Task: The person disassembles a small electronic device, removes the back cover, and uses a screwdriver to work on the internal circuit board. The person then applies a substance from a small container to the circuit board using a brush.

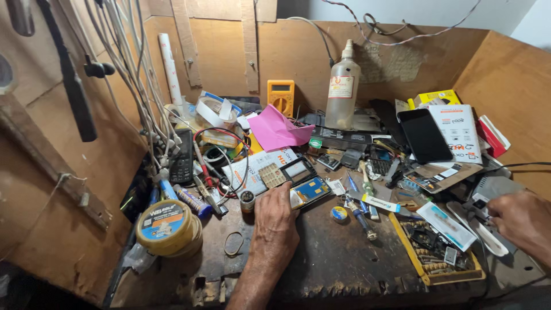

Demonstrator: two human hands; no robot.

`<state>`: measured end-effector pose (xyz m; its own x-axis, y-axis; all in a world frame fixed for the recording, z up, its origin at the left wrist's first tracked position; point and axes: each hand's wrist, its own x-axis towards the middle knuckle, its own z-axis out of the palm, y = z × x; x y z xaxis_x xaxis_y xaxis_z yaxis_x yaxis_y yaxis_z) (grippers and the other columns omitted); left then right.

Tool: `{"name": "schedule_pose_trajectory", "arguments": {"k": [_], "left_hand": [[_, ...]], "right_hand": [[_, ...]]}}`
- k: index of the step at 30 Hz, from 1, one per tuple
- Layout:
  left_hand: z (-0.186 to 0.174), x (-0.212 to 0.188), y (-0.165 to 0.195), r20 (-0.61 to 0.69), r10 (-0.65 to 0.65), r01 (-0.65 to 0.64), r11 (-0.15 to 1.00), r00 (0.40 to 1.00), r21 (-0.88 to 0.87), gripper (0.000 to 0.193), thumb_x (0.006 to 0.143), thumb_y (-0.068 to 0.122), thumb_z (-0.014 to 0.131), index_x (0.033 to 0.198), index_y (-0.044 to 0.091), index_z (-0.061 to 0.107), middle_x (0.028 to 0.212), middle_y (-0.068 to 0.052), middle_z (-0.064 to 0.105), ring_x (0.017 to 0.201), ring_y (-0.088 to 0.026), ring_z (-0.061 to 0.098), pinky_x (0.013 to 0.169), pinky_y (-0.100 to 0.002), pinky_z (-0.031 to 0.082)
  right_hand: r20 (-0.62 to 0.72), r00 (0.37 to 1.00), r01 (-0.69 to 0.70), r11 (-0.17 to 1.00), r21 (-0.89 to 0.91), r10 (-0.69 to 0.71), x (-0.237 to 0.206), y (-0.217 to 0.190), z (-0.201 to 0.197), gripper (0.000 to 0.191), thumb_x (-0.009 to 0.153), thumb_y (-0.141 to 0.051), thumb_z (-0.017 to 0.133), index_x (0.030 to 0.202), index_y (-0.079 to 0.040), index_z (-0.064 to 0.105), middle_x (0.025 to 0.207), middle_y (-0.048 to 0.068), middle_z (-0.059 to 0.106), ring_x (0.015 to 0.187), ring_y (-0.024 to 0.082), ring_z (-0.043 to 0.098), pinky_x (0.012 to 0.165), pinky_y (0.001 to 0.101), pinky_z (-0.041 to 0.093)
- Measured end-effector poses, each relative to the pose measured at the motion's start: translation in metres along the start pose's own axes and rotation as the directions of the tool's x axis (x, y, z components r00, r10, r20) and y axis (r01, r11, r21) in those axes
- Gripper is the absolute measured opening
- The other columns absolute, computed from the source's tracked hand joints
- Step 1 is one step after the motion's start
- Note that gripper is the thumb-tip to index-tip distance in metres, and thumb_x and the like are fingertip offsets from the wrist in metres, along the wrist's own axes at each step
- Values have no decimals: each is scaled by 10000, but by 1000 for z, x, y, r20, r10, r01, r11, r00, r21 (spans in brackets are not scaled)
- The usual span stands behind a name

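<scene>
My left hand [275, 221] lies flat on the dark worn workbench [338, 258], its fingertips touching the edge of a small opened phone with a blue and yellow inside [310, 190]. A loose phone screen frame [298, 170] and a keypad board [272, 175] lie just beyond it. My right hand [519, 221] is at the right edge, fingers curled over a grey tool with a black cable [488, 198]; what it grips is partly hidden.
A yellow multimeter [280, 96] and a tall glue bottle [342, 89] stand at the back. A black smartphone [424, 135] leans on white boxes. A round tin [167, 225] sits at left, a parts tray [439, 252] at right, and white cables [143, 86] hang at left.
</scene>
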<state>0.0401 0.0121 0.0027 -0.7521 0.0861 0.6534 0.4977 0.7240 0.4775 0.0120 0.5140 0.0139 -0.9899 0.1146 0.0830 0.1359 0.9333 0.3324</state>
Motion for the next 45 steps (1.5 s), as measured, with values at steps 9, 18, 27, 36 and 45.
{"name": "schedule_pose_trajectory", "arguments": {"k": [9, 18, 27, 36, 45], "left_hand": [[0, -1, 0, 5, -8, 8, 1000, 1000, -15, 607, 765, -52, 708, 1340, -56, 512, 1166, -243, 635, 1139, -400, 585, 1004, -497, 426], [9, 0, -6, -30, -2, 1, 1000, 1000, -28, 606, 755, -6, 732, 1325, -51, 529, 1161, -245, 644, 1111, -411, 589, 980, -500, 431], [6, -1, -2, -11, -11, 11, 1000, 1000, -8, 580, 789, 12, 721, 1326, -63, 515, 1160, -252, 641, 1142, -404, 591, 1003, -500, 427], [4, -1, 0, 13, -27, 27, 1000, 1000, 8, 552, 812, 1, 695, 1329, -62, 514, 1175, -256, 635, 1153, -394, 592, 1018, -500, 422], [5, -2, -2, -35, 11, -11, 1000, 999, -1, 554, 804, 16, 711, 1319, -61, 520, 1137, -254, 642, 1118, -406, 599, 989, -503, 437]], "right_hand": [[-92, 995, -32, 999, 21, 33, -8, -11, -7, 167, 794, -197, 798, 958, -176, 824, 874, 105, 801, 848, 253, 797, 890, 367, 624], [23, 981, -190, 951, 245, 191, -20, 4, -65, 218, 834, -331, 767, 964, -178, 854, 881, 105, 812, 899, 310, 790, 820, 416, 615], [-26, 991, -119, 954, 274, 131, -26, 19, -89, 257, 812, -342, 732, 975, -174, 839, 895, 87, 823, 882, 288, 800, 857, 421, 611], [234, 940, -263, 964, 30, 249, -36, -15, -88, 411, 915, -509, 659, 991, -141, 828, 954, 151, 826, 976, 317, 797, 907, 455, 607], [98, 975, -202, 979, 0, 201, -24, -8, -45, 452, 918, -499, 629, 944, -74, 779, 931, 188, 801, 942, 365, 786, 873, 496, 617]]}}
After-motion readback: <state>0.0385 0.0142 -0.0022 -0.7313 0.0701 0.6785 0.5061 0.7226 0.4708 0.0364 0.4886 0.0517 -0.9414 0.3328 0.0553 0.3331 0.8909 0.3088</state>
